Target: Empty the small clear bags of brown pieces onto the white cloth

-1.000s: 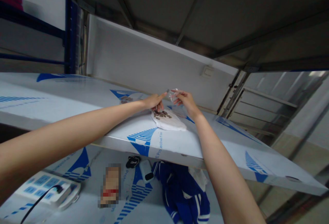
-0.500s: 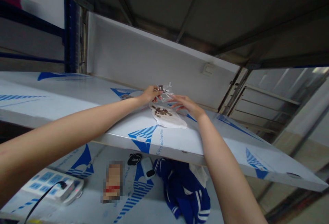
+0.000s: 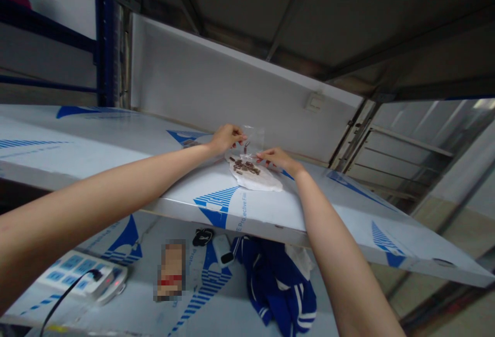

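1. A clear bag [image 3: 254,138] is held up over the shelf [image 3: 367,213], seen against the wall [image 3: 216,84] beyond the back edge.
2. The left hand [image 3: 228,137] pinches the bag's left side between its fingertips.
3. The right hand [image 3: 276,157] pinches the bag's lower right part, its other fingers loosely bent.
4. One or two dark pieces show at the bag's left side; whether inside or behind it, I cannot tell.
5. Just below, brown pieces [image 3: 247,167] lie in a loose pile on a white cloth [image 3: 261,183], between the shelf's back and front edges.
6. On the lower shelf [image 3: 133,288], below the front edge, a blue jacket [image 3: 270,280] lies crumpled, well apart from a power strip [image 3: 83,275] with a black cord [image 3: 64,296] plugged in.
7. A switch [image 3: 315,102] is on the wall, above the back edge.
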A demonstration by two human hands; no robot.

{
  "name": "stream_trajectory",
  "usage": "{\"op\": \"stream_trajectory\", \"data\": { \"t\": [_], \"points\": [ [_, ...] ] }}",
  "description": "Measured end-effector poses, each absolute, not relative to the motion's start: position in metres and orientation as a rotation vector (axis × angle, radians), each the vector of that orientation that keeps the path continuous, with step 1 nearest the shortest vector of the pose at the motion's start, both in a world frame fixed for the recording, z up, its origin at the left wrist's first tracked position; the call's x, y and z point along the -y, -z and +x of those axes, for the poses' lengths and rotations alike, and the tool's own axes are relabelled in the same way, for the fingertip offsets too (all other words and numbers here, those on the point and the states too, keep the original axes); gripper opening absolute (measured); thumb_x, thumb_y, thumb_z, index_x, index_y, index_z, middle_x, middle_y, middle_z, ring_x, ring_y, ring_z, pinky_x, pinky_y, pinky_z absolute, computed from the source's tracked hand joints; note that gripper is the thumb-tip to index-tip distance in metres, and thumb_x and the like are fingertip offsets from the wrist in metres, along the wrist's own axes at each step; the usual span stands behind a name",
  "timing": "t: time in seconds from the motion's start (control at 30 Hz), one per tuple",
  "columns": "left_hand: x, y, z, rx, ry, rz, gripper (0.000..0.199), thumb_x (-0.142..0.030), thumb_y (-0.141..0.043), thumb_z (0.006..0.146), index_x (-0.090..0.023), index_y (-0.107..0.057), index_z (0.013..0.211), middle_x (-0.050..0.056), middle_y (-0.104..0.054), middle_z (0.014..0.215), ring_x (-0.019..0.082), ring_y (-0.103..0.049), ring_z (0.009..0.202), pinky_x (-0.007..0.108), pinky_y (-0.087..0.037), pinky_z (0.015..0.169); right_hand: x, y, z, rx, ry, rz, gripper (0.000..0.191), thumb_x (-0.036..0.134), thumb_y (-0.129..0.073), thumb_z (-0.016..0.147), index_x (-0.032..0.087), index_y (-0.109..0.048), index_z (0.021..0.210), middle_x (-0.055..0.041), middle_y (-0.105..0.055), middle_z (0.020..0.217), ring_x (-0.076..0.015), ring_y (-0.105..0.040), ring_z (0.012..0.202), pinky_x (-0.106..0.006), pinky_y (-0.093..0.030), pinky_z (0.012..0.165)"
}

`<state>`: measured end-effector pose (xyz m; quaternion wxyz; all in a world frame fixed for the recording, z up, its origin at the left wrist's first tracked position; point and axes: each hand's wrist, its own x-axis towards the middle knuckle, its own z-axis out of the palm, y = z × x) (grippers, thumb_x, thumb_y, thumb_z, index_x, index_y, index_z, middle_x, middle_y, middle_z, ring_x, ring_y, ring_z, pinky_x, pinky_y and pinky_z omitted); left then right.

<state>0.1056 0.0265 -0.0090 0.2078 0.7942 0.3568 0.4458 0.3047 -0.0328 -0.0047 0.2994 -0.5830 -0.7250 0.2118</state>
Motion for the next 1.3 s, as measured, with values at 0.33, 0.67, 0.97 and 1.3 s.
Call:
{"op": "stream_trajectory", "data": {
  "t": [0.33,0.67,0.97,1.3],
  "points": [
    [-0.024,0.009,0.104,-0.846,-1.006,2.244,0.028,-0.036,-0.060,0.079,-0.009,-0.066,0.078,0.007,-0.062,0.070,0.013,-0.051,0.058,0.024,-0.038,0.054,0.031,0.005,0.311,1.929,-0.423,-1.464,0.025,0.036,-0.060,0.078,0.015,-0.070,0.070,-0.0041,-0.068,0.074,-0.0136,-0.052,0.066,-0.025,-0.038,0.062],
    [-0.031,0.007,0.103,-1.013,-1.009,2.493,0.024,-0.033,-0.064,0.076,-0.011,-0.068,0.066,0.002,-0.056,0.052,0.011,-0.045,0.051,0.025,-0.029,0.055,0.033,0.003,0.308,1.950,-0.475,-1.441,0.022,0.036,-0.062,0.078,0.016,-0.072,0.076,-0.0047,-0.069,0.079,-0.0136,-0.054,0.066,-0.026,-0.039,0.064],
    [-0.016,0.010,0.103,-0.753,-0.841,2.356,0.039,-0.047,-0.059,0.077,-0.009,-0.068,0.077,0.007,-0.062,0.066,0.012,-0.050,0.054,0.025,-0.035,0.054,0.032,0.002,0.308,1.942,-0.471,-1.418,0.019,0.031,-0.061,0.077,0.016,-0.069,0.070,-0.0037,-0.068,0.074,-0.0128,-0.054,0.063,-0.026,-0.041,0.064],
    [-0.026,0.010,0.104,-0.687,-0.829,2.422,0.019,-0.026,-0.064,0.074,-0.008,-0.067,0.070,0.004,-0.060,0.058,0.011,-0.048,0.055,0.023,-0.035,0.055,0.034,-0.001,0.302,1.956,-0.466,-1.430,0.018,0.032,-0.066,0.075,0.015,-0.070,0.077,-0.0057,-0.067,0.076,-0.0140,-0.054,0.066,-0.028,-0.041,0.063]
  ]
}}
